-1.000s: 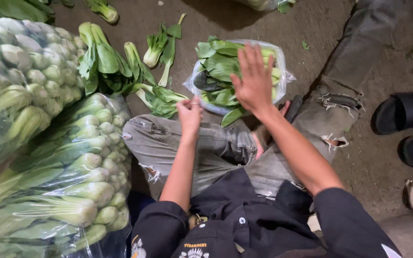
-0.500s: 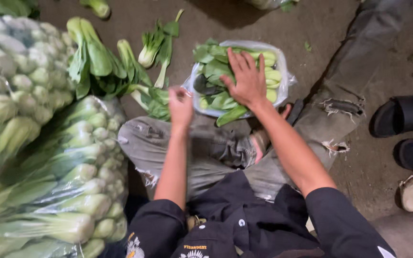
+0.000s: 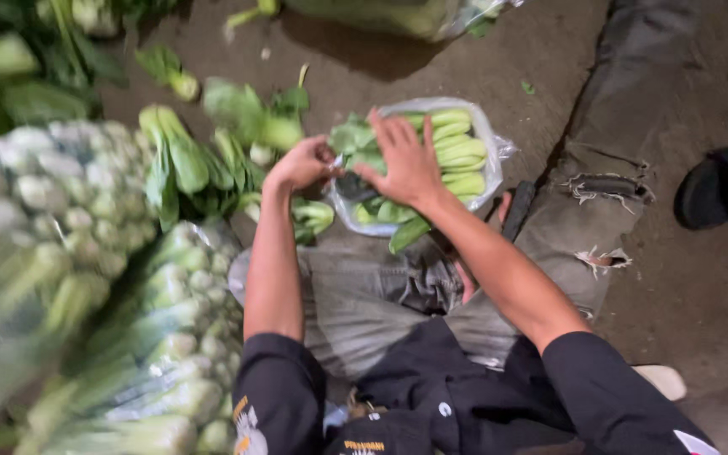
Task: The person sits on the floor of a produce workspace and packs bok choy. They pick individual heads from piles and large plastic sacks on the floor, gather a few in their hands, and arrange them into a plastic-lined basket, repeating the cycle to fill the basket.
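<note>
Right hand (image 3: 406, 164) flat, grip open, on bagged greens (image 3: 452, 152); left hand (image 3: 301, 164) pinching bag rim (image 3: 340, 187), leaf piles close alongside.

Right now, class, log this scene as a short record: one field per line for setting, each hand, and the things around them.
setting: ground, person seated, seen from above
left hand: closed on the rim of the clear plastic bag
right hand: fingers spread, pressing flat on the bok choy inside the bag
loose bok choy: lying left of the bag
large filled bags: stacked at far left
dark shoes: at right edge
</note>
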